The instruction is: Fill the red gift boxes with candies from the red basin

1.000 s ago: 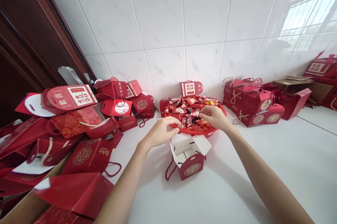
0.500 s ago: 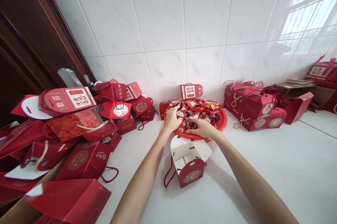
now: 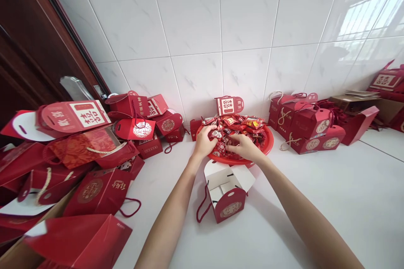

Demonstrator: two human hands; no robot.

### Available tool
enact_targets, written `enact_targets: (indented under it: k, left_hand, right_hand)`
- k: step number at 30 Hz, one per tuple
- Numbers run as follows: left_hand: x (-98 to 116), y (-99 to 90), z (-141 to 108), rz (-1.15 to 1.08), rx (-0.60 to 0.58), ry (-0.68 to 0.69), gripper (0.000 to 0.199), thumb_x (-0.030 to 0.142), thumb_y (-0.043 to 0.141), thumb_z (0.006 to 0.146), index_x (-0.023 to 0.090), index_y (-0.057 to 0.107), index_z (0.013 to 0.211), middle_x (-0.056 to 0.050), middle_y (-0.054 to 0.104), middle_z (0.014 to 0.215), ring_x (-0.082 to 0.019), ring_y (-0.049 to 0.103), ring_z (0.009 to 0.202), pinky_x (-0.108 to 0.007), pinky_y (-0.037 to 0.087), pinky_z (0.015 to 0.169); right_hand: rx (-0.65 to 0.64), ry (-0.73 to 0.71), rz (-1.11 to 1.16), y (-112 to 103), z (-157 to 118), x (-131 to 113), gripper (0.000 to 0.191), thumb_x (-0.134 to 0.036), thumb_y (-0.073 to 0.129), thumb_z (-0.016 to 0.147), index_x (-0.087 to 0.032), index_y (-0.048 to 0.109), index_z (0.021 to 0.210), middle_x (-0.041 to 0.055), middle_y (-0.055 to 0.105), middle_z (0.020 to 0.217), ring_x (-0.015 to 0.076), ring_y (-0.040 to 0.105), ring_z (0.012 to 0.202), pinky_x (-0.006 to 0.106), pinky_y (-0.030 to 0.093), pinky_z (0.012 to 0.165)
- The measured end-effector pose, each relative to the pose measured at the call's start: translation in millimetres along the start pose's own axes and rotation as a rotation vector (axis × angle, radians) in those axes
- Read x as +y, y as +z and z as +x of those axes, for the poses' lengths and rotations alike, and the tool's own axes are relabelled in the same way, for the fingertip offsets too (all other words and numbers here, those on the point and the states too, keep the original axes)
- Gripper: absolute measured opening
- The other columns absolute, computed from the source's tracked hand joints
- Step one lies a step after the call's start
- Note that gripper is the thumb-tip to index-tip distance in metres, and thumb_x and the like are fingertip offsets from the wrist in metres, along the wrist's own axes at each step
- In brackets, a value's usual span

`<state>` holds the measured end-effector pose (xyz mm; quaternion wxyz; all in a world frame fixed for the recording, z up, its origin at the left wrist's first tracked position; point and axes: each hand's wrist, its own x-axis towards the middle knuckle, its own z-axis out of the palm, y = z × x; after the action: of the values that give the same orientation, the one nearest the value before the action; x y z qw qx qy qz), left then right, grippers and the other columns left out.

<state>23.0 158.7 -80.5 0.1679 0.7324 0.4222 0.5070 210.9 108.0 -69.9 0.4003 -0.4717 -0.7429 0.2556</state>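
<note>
Wrapped candies (image 3: 221, 147) in red packets fill a red plastic basket (image 3: 268, 142) against the wall. My left hand (image 3: 205, 142) is at the basket's left side, its thumb and fingers closed around a candy packet with pale lettering (image 3: 216, 133). From the right, my right hand (image 3: 245, 148) reaches into the heap. Its thumb and forefinger stand apart among the packets, and the other fingers are partly hidden. Just in front of the basket stands an open red gift box (image 3: 232, 208), its white inside showing and a dark red cord loop (image 3: 202, 210) hanging at its left.
Many red gift boxes (image 3: 97, 193) are heaped at the left. Several closed boxes (image 3: 309, 128) are stacked on the right, beside a cardboard carton (image 3: 356, 102). A single box (image 3: 229, 105) stands behind the basket against the tiled wall (image 3: 195, 20). A dark wooden door (image 3: 31, 41) is at far left.
My right hand has lifted slightly, and its thumb and forefinger have parted among the candies. My left hand stays at the basket's left side. The view has shifted a little.
</note>
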Motion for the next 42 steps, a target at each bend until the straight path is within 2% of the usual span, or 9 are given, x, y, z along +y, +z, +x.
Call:
enact_targets:
  k: [3, 6, 13, 19, 27, 31, 35, 38, 42]
  left_hand:
    - [-3, -7.1, -1, -0.225, 0.053, -0.113, 0.028, 0.012, 0.06, 0.07, 0.018, 0.071, 0.095, -0.007, 0.075, 0.104, -0.022, 0.07, 0.099, -0.039, 0.055, 0.097]
    - [0, -16.1, -1, -0.298, -0.061, -0.185, 0.02, 0.019, 0.061, 0.07, 0.017, 0.073, 0.086, -0.005, 0.077, 0.088, -0.021, 0.071, 0.084, -0.035, 0.058, 0.084]
    - [35, -22.6, -10, 0.2, -0.485, -0.121, 0.018, 0.017, 0.063, 0.076, 0.019, 0.078, 0.085, -0.004, 0.079, 0.086, -0.021, 0.072, 0.08, -0.029, 0.054, 0.077]
    - [58, -9.3, -18, 0.546, -0.441, -0.19, 0.014, 0.025, 0.068, 0.079, 0.019, 0.077, 0.089, -0.01, 0.078, 0.089, -0.029, 0.071, 0.09, -0.032, 0.05, 0.075]
    - [53, 5.5, -17, 0.568, -0.331, -0.226, 0.02, 0.03, 0.08, 0.067, 0.021, 0.062, 0.066, -0.008, 0.073, 0.075, -0.03, 0.071, 0.082, -0.031, 0.05, 0.069]
    - [52, 12.9, -12, 0.578, -0.325, -0.274, 0.033, 0.032, 0.087, 0.059, 0.021, 0.057, 0.069, -0.013, 0.072, 0.083, -0.036, 0.071, 0.089, -0.036, 0.051, 0.073]
    - [55, 14.6, -11, 0.603, -0.362, -0.316, 0.02, 0.022, 0.078, 0.066, 0.019, 0.062, 0.077, -0.016, 0.074, 0.089, -0.038, 0.071, 0.093, -0.038, 0.051, 0.075]
    - [52, 10.9, -12, 0.496, -0.354, -0.294, 0.014, 0.017, 0.073, 0.069, 0.018, 0.066, 0.082, -0.011, 0.075, 0.084, -0.032, 0.072, 0.09, -0.037, 0.051, 0.077]
    - [40, 5.0, -9, 0.104, -0.336, -0.344, 0.02, 0.012, 0.072, 0.07, 0.018, 0.068, 0.089, -0.002, 0.072, 0.067, -0.024, 0.072, 0.075, -0.034, 0.054, 0.074]
  right_hand:
    - [0.118, 0.112, 0.301, -5, -1, -2, 0.032, -0.039, 0.07, 0.07, -0.021, 0.047, 0.058, -0.0049, 0.046, 0.056, 0.0114, 0.04, 0.056, 0.026, 0.029, 0.055]
    - [0.17, 0.181, 0.531, -10, -3, -3, 0.046, -0.045, 0.08, 0.062, -0.022, 0.04, 0.052, -0.0025, 0.052, 0.055, 0.0132, 0.048, 0.058, 0.027, 0.036, 0.057]
    - [0.243, 0.214, 0.61, -12, -5, -3, 0.065, -0.06, 0.086, 0.059, -0.023, 0.033, 0.051, -0.0042, 0.045, 0.05, 0.0091, 0.039, 0.049, 0.026, 0.031, 0.048]
    - [0.241, 0.226, 0.659, -15, -5, -4, 0.058, -0.059, 0.086, 0.057, -0.022, 0.041, 0.054, -0.0038, 0.046, 0.056, 0.0107, 0.045, 0.056, 0.025, 0.039, 0.051]
    - [0.23, 0.188, 0.688, -13, -5, -4, 0.067, -0.054, 0.091, 0.049, -0.024, 0.032, 0.056, -0.0068, 0.037, 0.055, 0.0103, 0.045, 0.054, 0.026, 0.043, 0.052]
    - [0.269, 0.177, 0.765, -12, -5, -4, 0.066, -0.051, 0.094, 0.046, -0.023, 0.037, 0.064, -0.0068, 0.047, 0.061, 0.0134, 0.058, 0.061, 0.027, 0.049, 0.057]
    - [0.297, 0.213, 0.81, -12, -5, -2, 0.058, -0.046, 0.094, 0.045, -0.023, 0.055, 0.081, -0.0049, 0.062, 0.072, 0.0139, 0.062, 0.062, 0.031, 0.053, 0.061]
    - [0.268, 0.216, 0.783, -12, -5, 1, 0.059, -0.045, 0.092, 0.05, -0.022, 0.064, 0.097, -0.0023, 0.068, 0.076, 0.0144, 0.063, 0.062, 0.032, 0.054, 0.065]
    - [0.24, 0.205, 0.778, -14, -5, 3, 0.046, -0.045, 0.09, 0.054, -0.02, 0.068, 0.086, 0.0005, 0.069, 0.077, 0.0175, 0.066, 0.069, 0.032, 0.054, 0.067]
